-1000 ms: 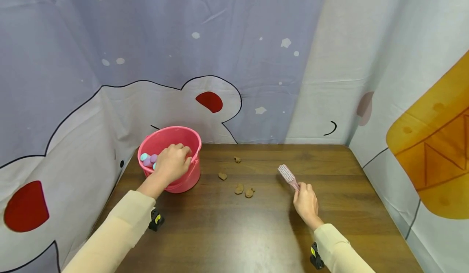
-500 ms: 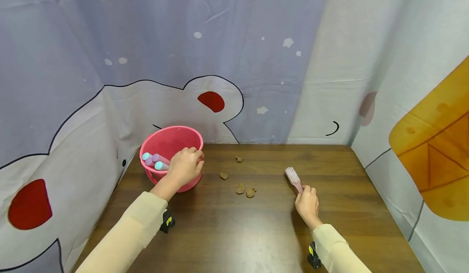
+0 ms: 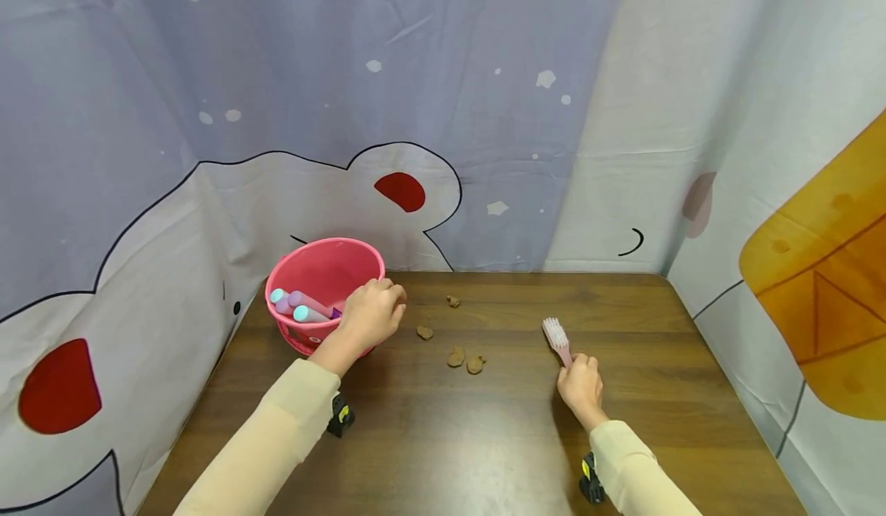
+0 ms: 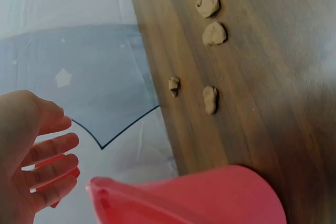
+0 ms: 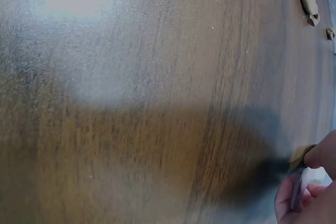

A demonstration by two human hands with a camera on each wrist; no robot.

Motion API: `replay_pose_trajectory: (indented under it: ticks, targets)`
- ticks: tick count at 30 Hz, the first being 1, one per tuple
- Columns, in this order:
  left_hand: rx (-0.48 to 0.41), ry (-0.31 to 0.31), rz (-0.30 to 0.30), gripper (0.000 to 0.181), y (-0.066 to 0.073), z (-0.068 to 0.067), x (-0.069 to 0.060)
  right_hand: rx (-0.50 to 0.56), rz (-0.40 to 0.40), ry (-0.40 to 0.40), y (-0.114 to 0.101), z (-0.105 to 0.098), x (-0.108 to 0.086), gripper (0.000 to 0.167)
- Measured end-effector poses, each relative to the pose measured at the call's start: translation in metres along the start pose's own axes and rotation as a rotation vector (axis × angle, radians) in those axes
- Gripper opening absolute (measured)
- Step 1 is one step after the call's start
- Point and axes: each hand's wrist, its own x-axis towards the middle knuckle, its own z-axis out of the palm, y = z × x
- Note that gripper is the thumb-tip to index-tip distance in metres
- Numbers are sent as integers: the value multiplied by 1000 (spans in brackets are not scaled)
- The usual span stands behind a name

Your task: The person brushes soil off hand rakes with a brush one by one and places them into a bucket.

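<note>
My left hand (image 3: pixel 374 314) hovers just past the right side of the pink bucket (image 3: pixel 325 258). The left wrist view shows its fingers (image 4: pixel 55 169) loosely bent and apart, holding nothing. Inside the bucket lean several pens or tubes (image 3: pixel 308 314) with light blue and purple ends; their lower parts are hidden. On the right, my right hand (image 3: pixel 581 387) grips the handle of a pink brush (image 3: pixel 556 335) with white bristles, its head pointing away from me. Between the hands, several brown clay-like lumps (image 3: pixel 456 357) lie scattered on the table.
The brown wooden table (image 3: pixel 443 439) ends at a patterned cloth curtain (image 3: pixel 484 116) behind and at both sides. Dark devices are strapped at both wrists, over cream sleeves (image 3: pixel 298 397).
My left hand has come out of the bucket and moved right over its rim, uncovering the pens or tubes. The brush has turned slightly in my right hand and its head sits a little further right.
</note>
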Motion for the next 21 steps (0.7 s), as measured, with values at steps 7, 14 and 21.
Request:
replay_pose_trajectory:
  ticks: [7, 14, 21]
  targets:
    - [17, 20, 50, 11, 7, 15, 5, -72, -36, -69, 2, 1, -2, 33]
    - [41, 22, 66, 6, 9, 29, 6, -143, -34, -95, 1, 1, -2, 29]
    - [53, -30, 34, 8, 8, 37, 8, -190, -88, -86, 2, -2, -2, 28]
